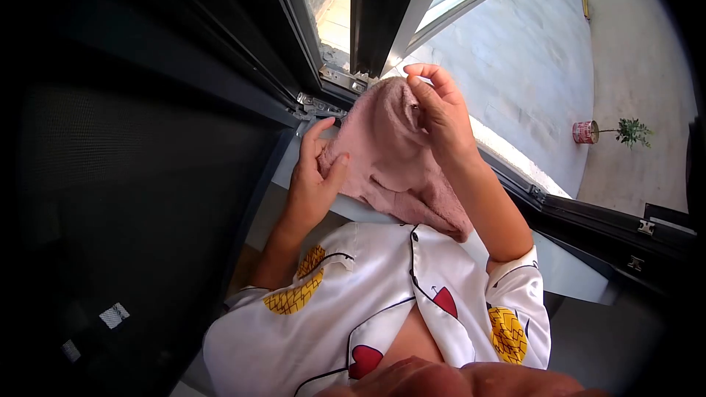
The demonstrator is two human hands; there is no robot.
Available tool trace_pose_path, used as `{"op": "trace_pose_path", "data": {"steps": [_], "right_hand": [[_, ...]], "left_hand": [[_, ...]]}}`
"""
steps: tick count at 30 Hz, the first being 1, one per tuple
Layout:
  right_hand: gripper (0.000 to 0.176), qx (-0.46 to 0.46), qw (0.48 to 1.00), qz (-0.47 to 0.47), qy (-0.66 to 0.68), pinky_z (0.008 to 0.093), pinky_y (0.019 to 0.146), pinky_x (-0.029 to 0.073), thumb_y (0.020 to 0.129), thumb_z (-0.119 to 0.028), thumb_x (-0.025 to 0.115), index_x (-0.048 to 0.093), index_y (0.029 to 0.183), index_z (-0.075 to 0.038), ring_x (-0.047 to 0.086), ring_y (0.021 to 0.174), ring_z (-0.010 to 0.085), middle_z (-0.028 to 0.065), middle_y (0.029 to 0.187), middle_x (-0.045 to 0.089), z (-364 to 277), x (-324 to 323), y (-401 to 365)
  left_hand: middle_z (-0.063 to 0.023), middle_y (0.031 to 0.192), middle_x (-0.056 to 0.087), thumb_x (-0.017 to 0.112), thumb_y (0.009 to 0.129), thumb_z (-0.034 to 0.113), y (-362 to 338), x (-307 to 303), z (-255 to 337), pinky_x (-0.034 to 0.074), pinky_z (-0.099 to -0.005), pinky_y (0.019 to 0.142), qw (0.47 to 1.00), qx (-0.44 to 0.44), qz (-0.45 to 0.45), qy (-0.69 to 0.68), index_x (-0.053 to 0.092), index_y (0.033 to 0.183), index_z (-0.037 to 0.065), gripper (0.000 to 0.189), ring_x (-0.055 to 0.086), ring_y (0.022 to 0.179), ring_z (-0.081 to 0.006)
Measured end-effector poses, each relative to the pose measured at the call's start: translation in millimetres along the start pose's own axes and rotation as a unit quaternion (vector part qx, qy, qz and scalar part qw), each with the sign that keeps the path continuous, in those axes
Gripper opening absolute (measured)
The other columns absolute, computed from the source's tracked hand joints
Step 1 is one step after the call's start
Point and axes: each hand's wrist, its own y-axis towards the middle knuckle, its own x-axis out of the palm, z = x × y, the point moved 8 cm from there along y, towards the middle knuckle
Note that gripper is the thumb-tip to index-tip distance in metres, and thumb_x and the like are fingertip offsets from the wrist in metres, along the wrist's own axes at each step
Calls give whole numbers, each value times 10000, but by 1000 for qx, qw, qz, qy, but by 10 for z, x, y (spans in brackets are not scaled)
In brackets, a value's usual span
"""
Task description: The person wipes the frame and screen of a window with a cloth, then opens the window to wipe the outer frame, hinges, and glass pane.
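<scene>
Snagging seemed the likeliest trouble: the pink cloth (382, 151) lay with its upper left edge close by the metal hinge fitting (316, 106), and a loose fold could have caught on the exposed parts if dragged leftward. Fingers looked at some risk too. The left hand (312, 180) had its fingertips just below that fitting, so a swing of the dark panel (132, 176) might have pinched them. A slack hold could also have let the cloth slide down off the pale ledge (566, 261).

Cloth was between the two hands, spread at the left, bunched at its lower right end near the white shirt (382, 265). Left hand: thumb and fingers well apart, thumb resting at the cloth's left margin; no firm pinch visible. Right hand (445, 117): at the cloth's upper right, fingers loosely bent, thumb near the forefinger, gathered folds against the thumb side. Whether it gripped those folds could not be told; the palm was hidden.
</scene>
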Motion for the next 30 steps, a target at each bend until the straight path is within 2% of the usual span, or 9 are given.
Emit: {"op": "trace_pose_path", "data": {"steps": [3,4,6,9,13,16,20,24,30], "right_hand": [[366,-85,987,-82,-105,298,722,501,935,-153,649,481,1235,-30,617,891,146,107,1030,631,146,411,161],[411,-207,907,-88,-354,383,750,522,895,-158,664,494,1250,-38,666,900,290,171,1011,660,36,514,152],[305,-280,725,-22,-629,321,745,528,900,-65,619,559,1199,-74,668,861,236,131,987,678,39,506,176],[208,-164,747,-35,-643,352,724,535,890,-82,626,621,1098,-75,673,823,286,150,941,684,31,168,154],[173,-252,746,-50,-614,384,697,535,898,-152,631,643,1051,-72,680,806,300,127,926,697,-125,257,-230],[229,-162,744,-108,-639,402,689,536,891,-249,649,638,1040,-77,682,819,295,120,959,697,187,322,-301],[149,-180,651,-206,-708,451,677,526,856,-198,583,593,907,-58,664,800,354,142,839,669,625,325,-361],[190,-211,694,-116,-678,438,664,528,836,-204,627,630,965,-64,653,759,350,123,769,634,278,199,-421],[303,-195,685,-296,-636,422,838,498,859,-186,611,610,1131,-52,604,1030,338,168,1148,609,632,233,-694]], "left_hand": [[-126,1224,595,585,907,-25,36,-15,-1,436,-292,980,992,101,74,4,506,1298,3,400,571,1123,-178],[-121,1223,596,585,906,-25,53,-15,-9,433,-292,984,992,104,77,14,514,1288,1,389,569,1128,-177],[-110,1220,599,585,905,-24,81,-23,10,427,-293,992,990,111,77,34,530,1269,-2,369,564,1137,-176],[-97,1197,605,573,908,-28,89,-85,-24,423,-280,986,990,108,91,8,549,1235,-7,328,563,1115,-162],[-85,1195,593,557,915,-37,53,-12,43,412,-273,993,989,117,87,-32,540,1237,-14,323,545,1123,-150],[-87,1214,576,547,920,-41,-43,3,124,400,-277,1009,990,111,83,-31,530,1245,-20,326,529,1145,-147],[-90,1234,565,526,926,-52,-234,-20,323,389,-276,1018,988,130,82,-22,527,1248,-23,323,523,1146,-141],[-87,1255,555,513,933,-52,-361,-110,308,380,-262,1016,988,111,93,-61,522,1257,-25,325,515,1147,-124],[-84,1244,567,515,947,-40,-377,-103,307,392,-253,1000,987,111,108,-47,540,1243,-25,297,525,1132,-118]]}}
